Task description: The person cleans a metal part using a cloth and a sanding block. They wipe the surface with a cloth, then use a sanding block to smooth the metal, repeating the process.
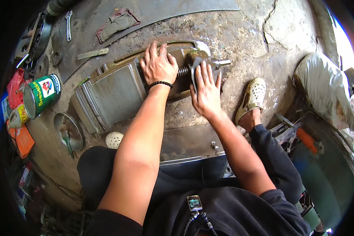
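Observation:
A large grey-brown machine vise lies on the rough floor in front of me, its threaded screw showing near the right end. My left hand, with a black bead bracelet at the wrist, rests flat on the vise's middle with fingers stretched out. At the screw end, my right hand presses a thin grey sheet that looks like sandpaper against the vise. Its fingers lie straight along the sheet, which pokes out on their left side. The vise surface beneath the right palm is hidden.
To the left stand a green can and a metal bowl with a green-handled brush. Beyond the vise lie a metal strip, a wrench and a crumpled glove. A metal box sits before my knees; a white sack is right.

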Demonstrator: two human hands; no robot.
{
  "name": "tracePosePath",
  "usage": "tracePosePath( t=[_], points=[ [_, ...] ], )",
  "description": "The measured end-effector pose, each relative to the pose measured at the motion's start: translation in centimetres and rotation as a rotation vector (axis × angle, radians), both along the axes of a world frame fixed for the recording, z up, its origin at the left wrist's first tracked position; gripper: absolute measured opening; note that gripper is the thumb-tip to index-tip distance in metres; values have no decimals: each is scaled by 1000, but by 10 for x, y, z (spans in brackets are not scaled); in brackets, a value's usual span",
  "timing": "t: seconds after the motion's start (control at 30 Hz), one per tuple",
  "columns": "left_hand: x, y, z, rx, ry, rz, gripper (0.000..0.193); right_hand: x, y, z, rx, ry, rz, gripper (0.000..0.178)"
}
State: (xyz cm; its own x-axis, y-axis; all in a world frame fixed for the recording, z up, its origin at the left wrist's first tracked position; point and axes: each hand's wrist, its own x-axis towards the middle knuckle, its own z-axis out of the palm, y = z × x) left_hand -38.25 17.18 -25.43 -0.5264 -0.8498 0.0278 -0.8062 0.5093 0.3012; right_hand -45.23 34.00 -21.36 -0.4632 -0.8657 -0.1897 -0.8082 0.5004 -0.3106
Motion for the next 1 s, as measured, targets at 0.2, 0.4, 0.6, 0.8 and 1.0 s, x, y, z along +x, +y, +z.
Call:
tracePosePath(
  t=[0.2,0.4,0.6,0.8,1.0],
  points=[
    [1,0,1,10,3,-9,43,-2,-1,-2,158,-48,4,64],
    [-1,-1,2,35,-21,2,44,1,-2,-1,63,-24,-12,65],
    [0,-1,3,27,-10,3,44,5,-7,1,-123,37,17,64],
    [1,0,2,-13,-6,6,43,7,0,-1,67,-52,47,67],
    [-1,0,4,18,-45,16,46,1,0,0,89,-70,73,65]
  ],
)
